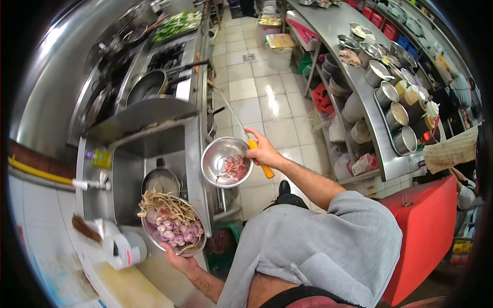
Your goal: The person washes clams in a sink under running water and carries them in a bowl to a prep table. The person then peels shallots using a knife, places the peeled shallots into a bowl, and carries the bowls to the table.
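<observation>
My left hand [181,261] grips the near rim of a metal bowl [199,248] at the lower left. Purple-skinned garlic bulbs [177,232] fill its near side, and dry garlic stalks [172,201] lie along the far side. In my right hand [264,152] is a knife with a yellow handle [268,171] and a long thin blade [231,109] pointing forward. The same hand holds the edge of a smaller steel bowl [213,159], with reddish peelings or pieces [234,168] inside; their exact kind is unclear. Part of that rim is hidden by my fingers.
On the left is a steel sink [128,154] with a pot [160,179] in it. Beyond stands a stove with a frying pan [146,87]. Steel pots [398,115] crowd the right counter [354,72]. A red cabinet or bin [421,231] stands close behind my right side.
</observation>
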`<state>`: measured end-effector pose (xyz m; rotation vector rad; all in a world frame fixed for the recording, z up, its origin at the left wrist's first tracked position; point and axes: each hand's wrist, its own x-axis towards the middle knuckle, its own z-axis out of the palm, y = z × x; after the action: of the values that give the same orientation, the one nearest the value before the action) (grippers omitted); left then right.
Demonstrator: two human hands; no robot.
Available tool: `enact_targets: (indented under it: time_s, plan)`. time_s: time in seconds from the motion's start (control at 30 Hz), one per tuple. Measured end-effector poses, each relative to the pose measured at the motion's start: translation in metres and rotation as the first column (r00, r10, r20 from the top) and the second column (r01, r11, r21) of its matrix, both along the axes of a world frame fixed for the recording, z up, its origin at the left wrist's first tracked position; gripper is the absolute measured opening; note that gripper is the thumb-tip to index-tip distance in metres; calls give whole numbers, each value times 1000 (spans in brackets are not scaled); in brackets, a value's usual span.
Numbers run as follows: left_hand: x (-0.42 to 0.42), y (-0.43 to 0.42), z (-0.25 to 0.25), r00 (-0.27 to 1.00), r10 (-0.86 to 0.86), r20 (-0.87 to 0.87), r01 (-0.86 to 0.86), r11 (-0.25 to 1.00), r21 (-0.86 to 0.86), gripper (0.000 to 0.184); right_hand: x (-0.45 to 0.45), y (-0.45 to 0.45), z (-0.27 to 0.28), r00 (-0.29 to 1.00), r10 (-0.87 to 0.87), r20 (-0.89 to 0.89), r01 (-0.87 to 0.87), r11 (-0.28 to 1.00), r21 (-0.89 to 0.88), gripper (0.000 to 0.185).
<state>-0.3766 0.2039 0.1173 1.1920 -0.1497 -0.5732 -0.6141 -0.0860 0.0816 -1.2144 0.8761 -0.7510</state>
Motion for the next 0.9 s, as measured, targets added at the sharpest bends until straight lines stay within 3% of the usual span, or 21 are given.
enact_targets:
  time_s: [0.17,0.4,0.67,0.9]
  plan:
    - [-50,-137,1,988,-143,-55,145,989,31,48,-86,-94,3,979,-200,-29,200,980,-9,73]
    - [-110,-315,-18,882,-463,-83,458,886,-78,41,-188,-197,18,830,-557,-28,554,829,-75,73]
    - [-138,-503,-39,761,-644,-79,641,765,-57,44,-239,-322,7,700,-714,28,712,695,-97,72]
    - [-138,-702,-57,644,-763,-57,760,647,-65,35,-253,-461,5,549,-833,-70,832,552,-50,74]
